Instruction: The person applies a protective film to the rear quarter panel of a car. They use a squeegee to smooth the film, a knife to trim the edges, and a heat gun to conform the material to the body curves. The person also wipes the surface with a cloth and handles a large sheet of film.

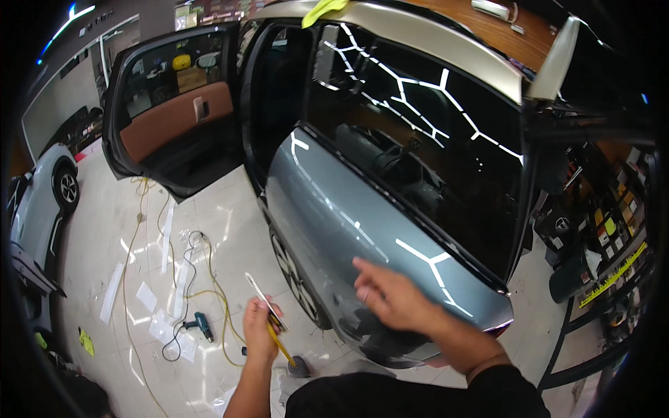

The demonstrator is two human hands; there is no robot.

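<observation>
My left hand (259, 333) is closed around a slim hand tool with a long pale tip (256, 286) pointing up and away. A thin yellow shaft (283, 349) sticks out below the fingers; whether it belongs to the same tool I cannot tell. My right hand (394, 298) holds nothing visible. Its index finger is stretched out over the glossy grey-blue side panel (327, 216) of a car, the other fingers partly bent. Contact between finger and paint cannot be made out. Dark side glass (418, 132) lies above the panel, a wheel (296, 279) below it.
A car door (178, 139) with brown trim stands open at the left. On the tiled floor lie a teal heat gun (203, 327), a yellow cable (221, 299) and pale film strips (111, 292). A yellow-green cloth (324, 10) rests on the roof. Loaded shelves (620, 230) stand at the right.
</observation>
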